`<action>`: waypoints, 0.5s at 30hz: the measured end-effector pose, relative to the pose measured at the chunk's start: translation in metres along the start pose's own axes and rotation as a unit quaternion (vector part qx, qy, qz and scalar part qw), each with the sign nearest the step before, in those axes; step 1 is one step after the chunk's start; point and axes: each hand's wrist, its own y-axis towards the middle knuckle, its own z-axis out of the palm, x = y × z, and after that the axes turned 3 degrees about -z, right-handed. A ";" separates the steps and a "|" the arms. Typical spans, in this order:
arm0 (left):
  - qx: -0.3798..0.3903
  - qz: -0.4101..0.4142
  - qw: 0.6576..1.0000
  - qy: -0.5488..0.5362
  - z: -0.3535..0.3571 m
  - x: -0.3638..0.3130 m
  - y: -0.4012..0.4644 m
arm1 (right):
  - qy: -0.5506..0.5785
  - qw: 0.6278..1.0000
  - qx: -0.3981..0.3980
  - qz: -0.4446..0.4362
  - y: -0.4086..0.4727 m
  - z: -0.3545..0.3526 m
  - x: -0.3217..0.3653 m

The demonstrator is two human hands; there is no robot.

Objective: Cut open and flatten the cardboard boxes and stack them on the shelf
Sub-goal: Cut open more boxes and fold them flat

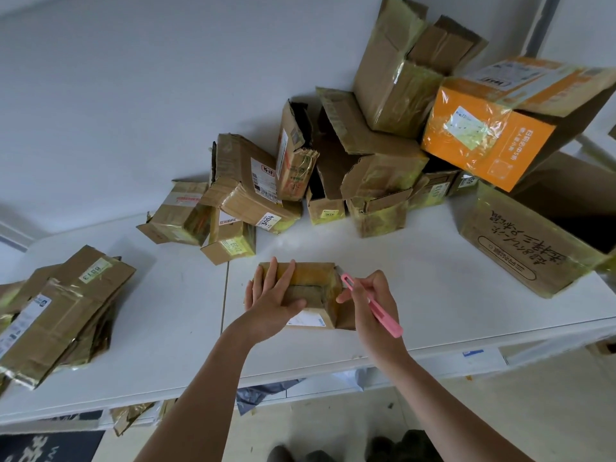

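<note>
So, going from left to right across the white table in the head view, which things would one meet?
Stack of flattened boxes → left hand → small box it presses → pink cutter in the right hand → large box with black writing.

Both bare forearms reach forward. The left hand (pixel 271 300) lies flat, fingers straight. The right hand (pixel 373 305) is curled in a pinching grip.

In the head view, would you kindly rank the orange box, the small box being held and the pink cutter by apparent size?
1. orange box
2. small box, though nearer the camera
3. pink cutter
</note>
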 end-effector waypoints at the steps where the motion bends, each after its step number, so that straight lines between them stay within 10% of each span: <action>1: -0.002 0.002 1.000 0.004 0.000 0.000 -0.001 | -0.006 1.000 0.002 0.000 -0.002 0.001 0.001; 15: -0.010 0.010 1.000 0.023 0.000 0.000 -0.002 | -0.063 0.996 0.053 -0.030 -0.025 -0.007 0.013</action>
